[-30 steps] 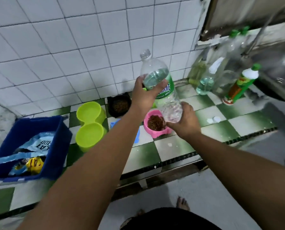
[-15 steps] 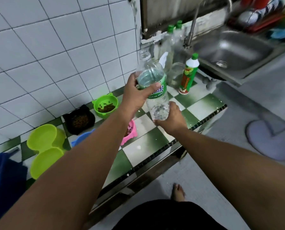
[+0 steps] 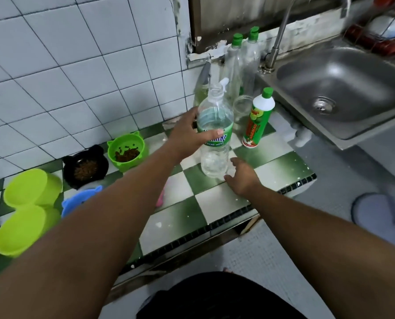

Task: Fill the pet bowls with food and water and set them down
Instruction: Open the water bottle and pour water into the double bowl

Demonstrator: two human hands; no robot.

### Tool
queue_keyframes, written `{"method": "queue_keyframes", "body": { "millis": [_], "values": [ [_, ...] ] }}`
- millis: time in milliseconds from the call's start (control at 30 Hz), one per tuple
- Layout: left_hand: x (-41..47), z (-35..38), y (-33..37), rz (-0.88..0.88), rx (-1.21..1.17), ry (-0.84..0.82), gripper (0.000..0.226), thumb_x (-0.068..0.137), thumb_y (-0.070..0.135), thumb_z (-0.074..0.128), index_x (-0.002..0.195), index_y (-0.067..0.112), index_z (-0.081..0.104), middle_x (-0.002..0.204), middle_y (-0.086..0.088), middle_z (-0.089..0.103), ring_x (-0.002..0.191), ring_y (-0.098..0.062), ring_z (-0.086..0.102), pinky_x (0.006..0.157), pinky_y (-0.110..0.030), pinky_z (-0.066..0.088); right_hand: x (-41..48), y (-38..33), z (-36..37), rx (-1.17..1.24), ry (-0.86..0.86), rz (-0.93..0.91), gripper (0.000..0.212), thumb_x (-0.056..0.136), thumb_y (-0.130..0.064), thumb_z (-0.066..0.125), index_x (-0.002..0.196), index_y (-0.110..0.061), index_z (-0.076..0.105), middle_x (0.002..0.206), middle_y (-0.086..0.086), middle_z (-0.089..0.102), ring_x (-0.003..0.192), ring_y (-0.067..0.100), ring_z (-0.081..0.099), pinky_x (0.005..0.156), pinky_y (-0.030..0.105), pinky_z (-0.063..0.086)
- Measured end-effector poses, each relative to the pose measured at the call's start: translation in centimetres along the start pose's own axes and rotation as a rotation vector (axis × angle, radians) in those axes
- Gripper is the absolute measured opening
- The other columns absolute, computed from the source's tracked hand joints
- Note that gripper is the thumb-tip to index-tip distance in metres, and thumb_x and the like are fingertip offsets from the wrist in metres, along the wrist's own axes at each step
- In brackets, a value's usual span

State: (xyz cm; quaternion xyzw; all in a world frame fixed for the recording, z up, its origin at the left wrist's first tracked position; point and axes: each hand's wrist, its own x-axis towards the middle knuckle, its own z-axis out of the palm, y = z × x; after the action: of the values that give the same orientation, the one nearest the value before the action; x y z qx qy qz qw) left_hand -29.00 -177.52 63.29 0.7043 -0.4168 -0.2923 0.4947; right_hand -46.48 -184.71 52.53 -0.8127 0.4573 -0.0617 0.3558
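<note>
- Fingers and thumb of the left hand (image 3: 187,134) wrap the water bottle (image 3: 214,120) at its label.
- Right hand (image 3: 242,178) has its fingers spread and loose at the bottle's base.
- Bottle stands upright and uncapped on the checkered counter (image 3: 175,217), right of the green bowl (image 3: 126,150) and black bowl (image 3: 86,168), which both hold kibble.

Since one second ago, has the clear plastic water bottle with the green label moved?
Yes: the water bottle moved right, from the pink bowl towards the green-capped detergent bottle.

Head-worn wide view, close, steeply down over the tiled counter (image 3: 180,217)
</note>
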Motion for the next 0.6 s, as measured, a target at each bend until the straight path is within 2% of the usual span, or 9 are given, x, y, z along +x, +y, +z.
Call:
{"method": "queue_keyframes", "body": {
  "millis": [100,233,333,433,500,600],
  "values": [
    [1.3,0.7,-0.5,-0.007,0.004,0.0,0.089,0.049,0.062,0.092,0.128,0.034,0.06,0.123,0.009,0.069,0.114,-0.013,0.067,0.099,-0.045,0.056,1.5,1.8,-0.3,-0.063,-0.021,0.059,0.063,0.087,-0.017,0.069,0.145,-0.009,0.045,0.145,0.014,0.049,0.127,0.032,0.054,0.105,0.034,0.044],
    [2.5,0.8,-1.1,-0.021,-0.045,-0.018,0.078,0.057,0.045,0.094,0.126,0.034,0.061,0.124,0.008,0.069,0.116,-0.013,0.066,0.101,-0.045,0.055,2.7,2.5,-0.2,-0.12,-0.076,0.065,0.064,0.087,-0.018,0.069,0.146,-0.012,0.045,0.147,0.013,0.044,0.129,0.032,0.052,0.107,0.034,0.043],
    [3.4,0.6,-1.3,-0.011,-0.041,-0.06,0.081,0.059,0.042,0.095,0.13,0.028,0.06,0.126,0.005,0.069,0.118,-0.015,0.066,0.102,-0.047,0.055,3.2,2.2,0.6,-0.161,-0.097,0.022,0.062,0.085,-0.023,0.072,0.142,-0.013,0.049,0.141,0.015,0.047,0.126,0.035,0.051,0.106,0.036,0.044],
    [3.8,0.5,-1.7,-0.008,-0.038,-0.092,0.078,0.061,0.034,0.095,0.129,0.023,0.059,0.124,0.003,0.07,0.115,-0.013,0.067,0.1,-0.045,0.057,3.4,2.1,1.6,-0.184,-0.106,0.015,0.049,0.086,-0.021,0.071,0.132,-0.013,0.058,0.132,0.016,0.05,0.12,0.034,0.054,0.102,0.037,0.047],
    [3.7,0.4,-1.9,0.002,-0.041,-0.105,0.077,0.062,0.032,0.094,0.129,0.022,0.059,0.124,0.004,0.07,0.114,-0.011,0.067,0.099,-0.041,0.057,3.6,2.1,1.8,-0.236,-0.106,0.018,0.036,0.087,-0.014,0.065,0.124,-0.014,0.065,0.124,0.016,0.052,0.116,0.035,0.055,0.098,0.035,0.049],
    [3.3,0.1,-2.3,0.005,-0.051,-0.129,0.078,0.062,0.031,0.095,0.131,0.023,0.058,0.124,0.007,0.07,0.116,-0.007,0.065,0.1,-0.033,0.055,3.7,1.9,1.9,-0.284,-0.096,0.036,0.028,0.086,-0.003,0.057,0.112,-0.009,0.069,0.117,0.018,0.053,0.11,0.037,0.057,0.092,0.035,0.052]
  ]
}}
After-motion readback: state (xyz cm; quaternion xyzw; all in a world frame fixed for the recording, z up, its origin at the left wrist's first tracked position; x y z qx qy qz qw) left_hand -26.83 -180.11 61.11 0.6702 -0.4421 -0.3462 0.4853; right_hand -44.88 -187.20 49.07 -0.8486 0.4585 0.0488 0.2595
